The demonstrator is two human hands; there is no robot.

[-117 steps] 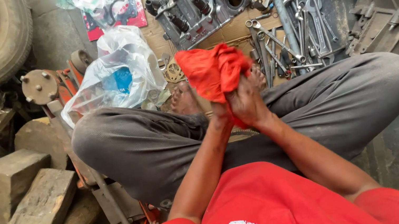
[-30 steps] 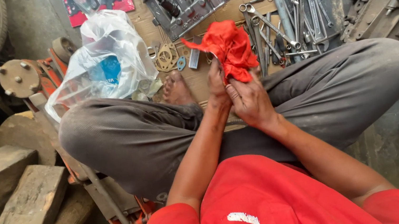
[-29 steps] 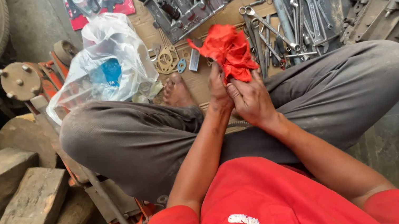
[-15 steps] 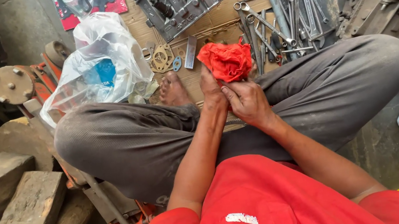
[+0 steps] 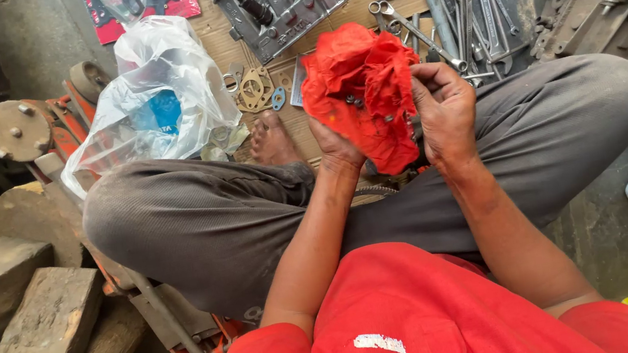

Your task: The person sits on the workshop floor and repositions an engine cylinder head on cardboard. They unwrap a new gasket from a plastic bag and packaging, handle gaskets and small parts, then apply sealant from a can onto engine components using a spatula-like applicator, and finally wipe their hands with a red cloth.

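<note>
The person sits cross-legged on the floor, both hands raised over the lap. The red rag (image 5: 362,97) hangs bunched between them — its long axis running top to bottom. The left hand (image 5: 336,148) is closed on its lower edge from beneath; the right hand (image 5: 446,109) curls shut against its right side, touching it. A few small bolts (image 5: 357,101) sit in the folds. Wrenches (image 5: 463,2) lie just beyond.
</note>
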